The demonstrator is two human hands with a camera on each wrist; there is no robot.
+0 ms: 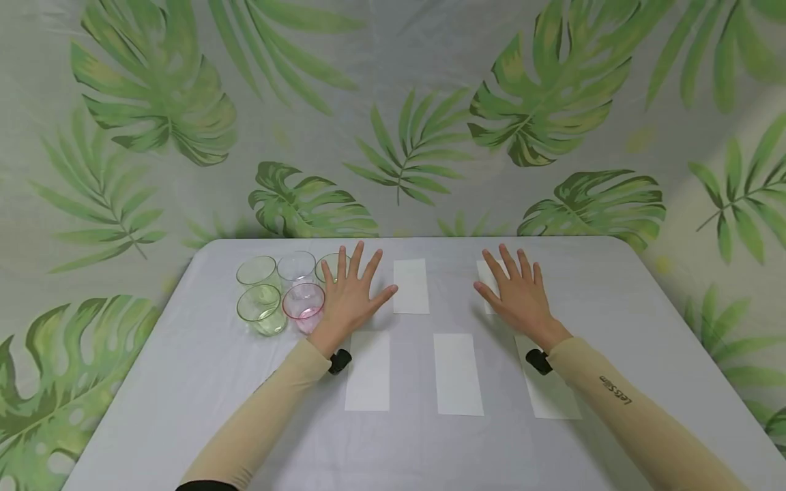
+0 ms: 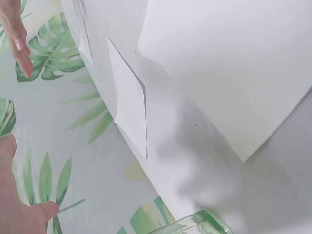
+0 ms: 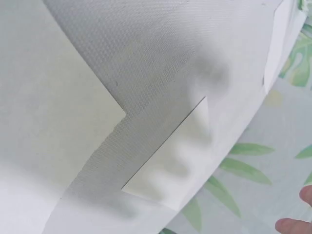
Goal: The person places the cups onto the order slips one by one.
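My left hand (image 1: pixel 348 300) is held with fingers spread and holds nothing. From the head camera it covers part of a green-rimmed glass (image 1: pixel 328 260). Beside it on the left stand a pink-rimmed glass (image 1: pixel 303 310), a clear glass (image 1: pixel 297 267) and two more green-rimmed glasses, one in front (image 1: pixel 260 312) and one behind (image 1: pixel 256 273). My right hand (image 1: pixel 520 300), fingers likewise spread, holds nothing and partly hides a white paper rectangle (image 1: pixel 487 274). Shadows fall on the cloth and paper in the right wrist view, where only fingertips (image 3: pixel 295 226) show.
More white paper rectangles lie on the white-covered table (image 1: pixel 202 409): one at the back (image 1: pixel 411 286), and a front row of left (image 1: pixel 368 375), middle (image 1: pixel 458 375) and right (image 1: pixel 550 394). A leaf-patterned curtain (image 1: pixel 417 61) hangs behind.
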